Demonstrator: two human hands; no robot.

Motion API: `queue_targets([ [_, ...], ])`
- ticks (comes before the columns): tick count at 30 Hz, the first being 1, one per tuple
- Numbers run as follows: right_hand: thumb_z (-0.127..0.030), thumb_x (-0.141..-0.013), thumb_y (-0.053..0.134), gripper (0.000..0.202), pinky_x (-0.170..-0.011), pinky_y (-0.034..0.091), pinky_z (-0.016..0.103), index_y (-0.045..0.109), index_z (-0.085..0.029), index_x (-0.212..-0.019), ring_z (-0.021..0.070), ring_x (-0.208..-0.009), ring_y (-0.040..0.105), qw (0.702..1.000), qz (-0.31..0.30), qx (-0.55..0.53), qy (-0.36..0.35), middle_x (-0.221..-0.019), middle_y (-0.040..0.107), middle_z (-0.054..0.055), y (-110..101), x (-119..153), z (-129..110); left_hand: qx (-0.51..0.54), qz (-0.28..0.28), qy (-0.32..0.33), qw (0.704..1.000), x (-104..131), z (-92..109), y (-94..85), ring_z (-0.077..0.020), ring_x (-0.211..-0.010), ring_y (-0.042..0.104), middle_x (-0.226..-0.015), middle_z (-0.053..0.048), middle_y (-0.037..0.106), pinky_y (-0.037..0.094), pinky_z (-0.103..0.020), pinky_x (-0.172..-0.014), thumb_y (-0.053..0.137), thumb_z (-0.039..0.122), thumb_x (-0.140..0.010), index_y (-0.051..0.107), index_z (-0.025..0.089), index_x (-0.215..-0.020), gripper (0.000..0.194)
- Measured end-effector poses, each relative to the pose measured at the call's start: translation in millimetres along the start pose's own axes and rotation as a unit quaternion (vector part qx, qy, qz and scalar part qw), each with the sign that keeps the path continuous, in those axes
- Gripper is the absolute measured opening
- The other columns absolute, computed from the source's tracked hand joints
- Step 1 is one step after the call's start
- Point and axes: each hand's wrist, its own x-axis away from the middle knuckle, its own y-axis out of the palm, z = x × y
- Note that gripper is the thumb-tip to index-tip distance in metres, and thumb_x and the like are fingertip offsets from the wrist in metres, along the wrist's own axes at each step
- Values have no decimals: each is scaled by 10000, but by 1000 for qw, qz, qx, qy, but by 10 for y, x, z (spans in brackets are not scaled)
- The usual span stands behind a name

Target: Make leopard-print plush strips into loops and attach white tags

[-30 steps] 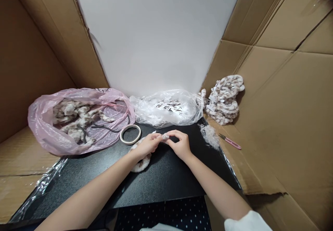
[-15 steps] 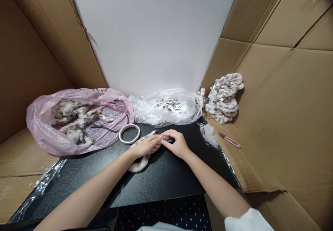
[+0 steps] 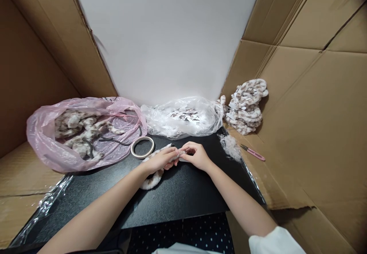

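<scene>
A fluffy white-and-brown spotted band (image 3: 153,180) lies curved on the black tabletop, its near loop showing below my left hand. My left hand (image 3: 160,160) is closed over the band's middle. Fingertips of my right hand (image 3: 198,156) pinch at the band's right end, touching the left fingertips. A small white piece, perhaps a tag, shows under the right fingers; most of it is hidden. Just left of the band rests a roll of cream tape (image 3: 133,151).
A pink plastic bag (image 3: 43,147) holds spotted fluffy pieces and dark cords. Behind my hands is a clear bag (image 3: 157,120) of white tags. Several fluffy bands (image 3: 246,109) are piled at right, near loose fluff (image 3: 230,147) and pink thread snips (image 3: 256,154). Cardboard walls (image 3: 315,112) stand around.
My right fingers have shifted slightly at the band's end, and more of the fluffy end and the white piece now shows between the hands. The left hand stays on the band.
</scene>
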Motion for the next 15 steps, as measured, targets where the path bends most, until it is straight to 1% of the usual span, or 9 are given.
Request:
queue_targets([
  [2,-228,-683,734,146,-582,459,243,767,-178,-816,114,-635,570,1000,5,0,7,-822,652,38,-13,-1,16,2,10,10,1000,11,9,16,-28,-432,284,-689,33,542,156,-165,-398,633,531,-794,439,188,-827,395],
  [4,-229,-674,738,145,-590,458,249,774,-180,-806,118,-641,578,1000,8,-6,15,-827,654,40,-28,-4,31,15,7,27,1000,11,12,28,-25,-433,299,-726,37,558,167,-150,-401,658,525,-783,405,210,-886,417],
  [7,-239,-668,743,142,-595,457,254,778,-183,-793,120,-646,585,1000,10,-12,25,-834,659,43,-52,-13,43,52,-15,52,997,-3,6,36,-23,-426,301,-707,70,515,167,-135,-403,689,498,-776,353,240,-915,446],
  [10,-266,-661,759,146,-578,450,246,778,-189,-784,115,-638,579,999,2,-8,31,-846,668,42,-77,-23,43,92,-34,54,994,-13,1,34,-15,-412,276,-686,85,463,140,-125,-400,687,440,-802,336,244,-882,409],
  [15,-316,-645,790,174,-594,473,255,776,-195,-769,128,-663,602,999,-13,-24,45,-847,684,43,-124,-42,36,133,-64,38,988,-4,8,33,-17,-409,271,-650,80,410,156,-121,-394,651,351,-840,401,226,-874,282],
])
